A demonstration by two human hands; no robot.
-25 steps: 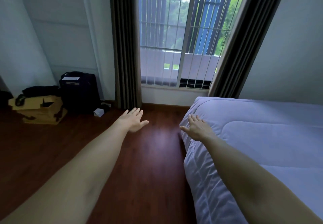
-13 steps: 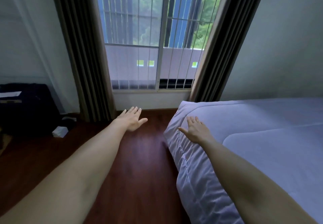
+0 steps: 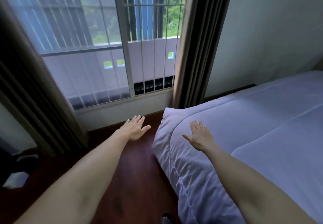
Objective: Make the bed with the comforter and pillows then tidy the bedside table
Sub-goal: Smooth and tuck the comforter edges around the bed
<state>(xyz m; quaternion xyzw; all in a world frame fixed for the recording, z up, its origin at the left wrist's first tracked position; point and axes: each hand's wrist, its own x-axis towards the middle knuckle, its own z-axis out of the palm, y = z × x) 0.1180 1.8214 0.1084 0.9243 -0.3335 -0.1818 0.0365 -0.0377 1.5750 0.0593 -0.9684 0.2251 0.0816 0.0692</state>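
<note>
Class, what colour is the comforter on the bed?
Pale lavender-blue, plain, with stitched seams; comforter shows in the head view.

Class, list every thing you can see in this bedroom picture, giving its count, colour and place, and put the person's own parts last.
comforter: one, pale lilac-white, spread over the bed at right
window: one, white frame with bars, centre back
curtains: two, dark brown, either side of the window
floor: one, dark red-brown wood, between bed and window
wall: one, white, upper right
small pale box: one, whitish, floor at far left
left hand: one, open, above the floor
right hand: one, open, over the comforter's corner
</note>
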